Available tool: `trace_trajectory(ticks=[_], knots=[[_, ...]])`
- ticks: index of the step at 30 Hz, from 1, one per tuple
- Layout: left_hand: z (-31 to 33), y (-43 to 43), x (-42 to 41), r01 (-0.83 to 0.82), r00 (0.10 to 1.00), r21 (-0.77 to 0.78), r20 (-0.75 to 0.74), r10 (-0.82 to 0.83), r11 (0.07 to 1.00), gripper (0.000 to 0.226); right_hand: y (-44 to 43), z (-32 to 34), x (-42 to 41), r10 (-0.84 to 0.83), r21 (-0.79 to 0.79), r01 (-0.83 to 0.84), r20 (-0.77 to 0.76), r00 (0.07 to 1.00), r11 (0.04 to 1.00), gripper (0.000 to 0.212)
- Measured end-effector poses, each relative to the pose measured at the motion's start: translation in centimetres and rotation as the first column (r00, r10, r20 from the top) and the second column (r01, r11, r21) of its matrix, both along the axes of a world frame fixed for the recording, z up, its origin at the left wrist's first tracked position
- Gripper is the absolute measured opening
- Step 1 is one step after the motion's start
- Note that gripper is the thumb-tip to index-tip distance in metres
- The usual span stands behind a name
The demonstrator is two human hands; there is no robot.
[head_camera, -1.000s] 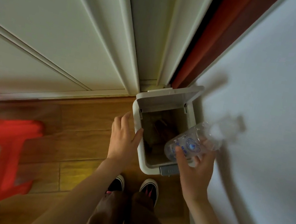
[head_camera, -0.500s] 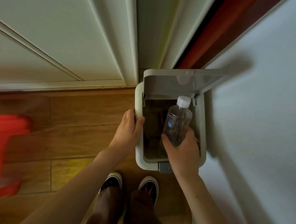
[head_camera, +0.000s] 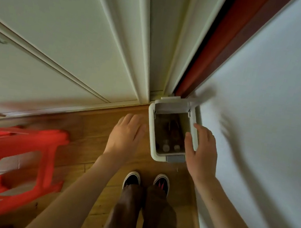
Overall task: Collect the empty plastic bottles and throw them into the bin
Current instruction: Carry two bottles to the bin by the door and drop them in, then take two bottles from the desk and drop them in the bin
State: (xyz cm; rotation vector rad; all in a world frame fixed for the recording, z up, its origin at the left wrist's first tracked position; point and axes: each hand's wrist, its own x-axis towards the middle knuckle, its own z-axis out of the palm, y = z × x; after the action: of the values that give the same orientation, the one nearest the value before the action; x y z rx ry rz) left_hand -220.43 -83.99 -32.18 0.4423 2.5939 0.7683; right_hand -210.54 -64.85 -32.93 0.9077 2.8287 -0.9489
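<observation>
The bin [head_camera: 150, 131] is standing on the wooden floor [head_camera: 91, 134] in the corner where the white door panels [head_camera: 78, 43] are meeting the wall [head_camera: 274, 113], with its lid [head_camera: 172, 107] tipped up at the far end. Inside the bin, toward the end nearest the person's shoes [head_camera: 132, 177], two pale round caps are showing, which I am reading as the bottles [head_camera: 166, 147] lying or standing down in the dim interior; their long axis cannot be told from here.

The left hand [head_camera: 125, 135] is hovering just beside the bin's left wall, its fingers [head_camera: 133, 120] spread and flat, holding nothing, apparently just clear of the rim. The right hand [head_camera: 201, 151] is reaching over the bin's right rim, its fingers [head_camera: 200, 129] loosely extended and empty too, the thumb lying at or just above the rim edge; whether it is actually touching the rim I cannot tell.

So the task's things are sitting below and between both hands, inside the bin, slightly nearer the right hand. Judging from this, the drop looks done, and what is left turns on the lid: it is lying beyond the fingertips of both hands, at the far end of the bin, with the right hand nearer to it. A red plastic stool [head_camera: 19, 162] is standing well left of the bin.
</observation>
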Motion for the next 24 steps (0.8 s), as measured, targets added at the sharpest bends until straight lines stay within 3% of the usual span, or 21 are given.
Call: trace_trajectory(ticks=[3,7,11,18,21,24], knots=[[10.6,-1.5,0.5,0.081,0.994,-0.001,-0.078,-0.081,0.997,0.033,-0.4,10.3,0.4,0.064,0.031,-0.063,-0.048,0.997,0.998,0.042],[23.8,-4.1,3.0,0.069,0.991,0.034,-0.114,-0.065,0.997,0.038,-1.4,23.1,3.1,0.077,0.042,-0.073,-0.104,0.992,0.996,0.041],[32.7,-6.7,7.2,0.023,0.996,0.040,-0.085,-0.020,0.999,0.037,-2.5,31.6,7.1,0.050,-0.046,-0.057,-0.141,0.989,0.997,0.036],[34.4,-11.3,15.2,-0.122,0.976,-0.005,0.182,0.121,0.992,0.029,-3.2,33.7,16.0,-0.042,-0.284,0.053,0.045,0.998,0.957,0.037],[33.5,-12.9,16.6,-0.188,0.947,-0.001,0.266,0.182,0.982,0.018,-3.8,32.9,18.9,-0.073,-0.312,0.104,0.109,0.991,0.944,0.029],[33.4,-13.7,16.0,-0.220,0.931,0.009,0.300,0.207,0.975,0.021,-4.3,33.3,20.4,-0.157,-0.319,0.179,0.092,0.983,0.931,0.018]])
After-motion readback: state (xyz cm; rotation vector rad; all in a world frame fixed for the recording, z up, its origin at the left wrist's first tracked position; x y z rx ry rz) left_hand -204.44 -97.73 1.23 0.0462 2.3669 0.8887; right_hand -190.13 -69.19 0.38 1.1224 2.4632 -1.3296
